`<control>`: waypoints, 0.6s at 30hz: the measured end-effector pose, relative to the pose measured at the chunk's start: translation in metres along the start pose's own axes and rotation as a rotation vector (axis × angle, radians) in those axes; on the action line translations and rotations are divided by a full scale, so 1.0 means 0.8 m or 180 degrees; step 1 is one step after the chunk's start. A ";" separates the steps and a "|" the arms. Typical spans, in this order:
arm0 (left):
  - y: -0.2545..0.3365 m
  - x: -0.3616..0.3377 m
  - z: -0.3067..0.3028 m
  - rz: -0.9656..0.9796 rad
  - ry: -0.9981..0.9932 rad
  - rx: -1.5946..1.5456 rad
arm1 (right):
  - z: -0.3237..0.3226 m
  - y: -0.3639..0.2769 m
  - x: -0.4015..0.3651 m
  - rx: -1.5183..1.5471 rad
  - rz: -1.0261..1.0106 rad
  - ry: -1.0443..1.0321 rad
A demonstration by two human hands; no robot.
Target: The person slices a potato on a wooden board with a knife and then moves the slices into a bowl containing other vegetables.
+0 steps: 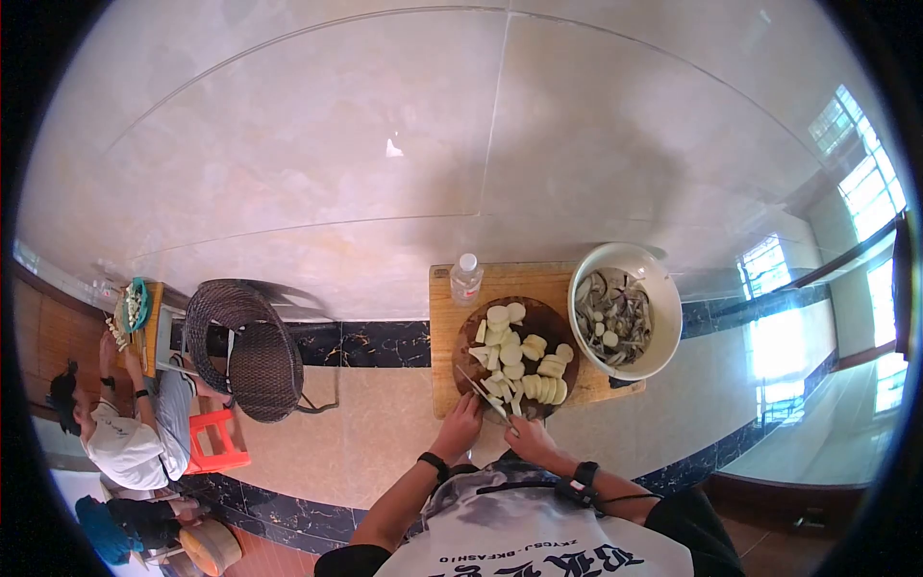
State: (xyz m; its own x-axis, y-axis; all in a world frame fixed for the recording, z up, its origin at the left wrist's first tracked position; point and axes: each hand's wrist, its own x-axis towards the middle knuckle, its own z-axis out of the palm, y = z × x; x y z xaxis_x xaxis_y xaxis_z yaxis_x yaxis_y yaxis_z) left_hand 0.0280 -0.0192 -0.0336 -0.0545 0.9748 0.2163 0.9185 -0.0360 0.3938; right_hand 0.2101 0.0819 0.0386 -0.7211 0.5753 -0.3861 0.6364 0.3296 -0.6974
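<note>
A round dark cutting board (556,323) lies on a small wooden table (444,327) and carries several pale vegetable slices (511,353) and wedges. My right hand (527,439), with a watch at the wrist, grips a knife (479,388) whose blade angles up and left over the board's near edge. My left hand (460,424), with a dark band at the wrist, rests at that near edge with its fingers on a pale vegetable piece (490,387) beside the blade.
A white bowl (665,306) of dark peelings and some slices stands at the table's right end. A clear water bottle (466,279) sits at the back left. A wicker chair (240,351), a red stool (216,442) and another person (125,438) at a small table are on the left.
</note>
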 end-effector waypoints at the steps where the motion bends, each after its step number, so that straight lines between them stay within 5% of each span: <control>1: 0.000 0.000 0.000 -0.0005 0.0010 -0.0004 | -0.001 -0.003 -0.001 0.0008 0.0013 0.0003; 18: -0.001 0.005 -0.005 -0.0080 0.0001 -0.0044 | 0.009 -0.002 0.000 0.0074 0.0231 0.0054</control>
State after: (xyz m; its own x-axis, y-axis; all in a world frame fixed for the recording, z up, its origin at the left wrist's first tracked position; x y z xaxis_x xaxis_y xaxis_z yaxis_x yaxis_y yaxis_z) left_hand 0.0254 -0.0165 -0.0295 -0.0777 0.9754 0.2064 0.9113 -0.0145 0.4114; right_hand 0.2070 0.0757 0.0351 -0.6683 0.6098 -0.4261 0.6802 0.2691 -0.6819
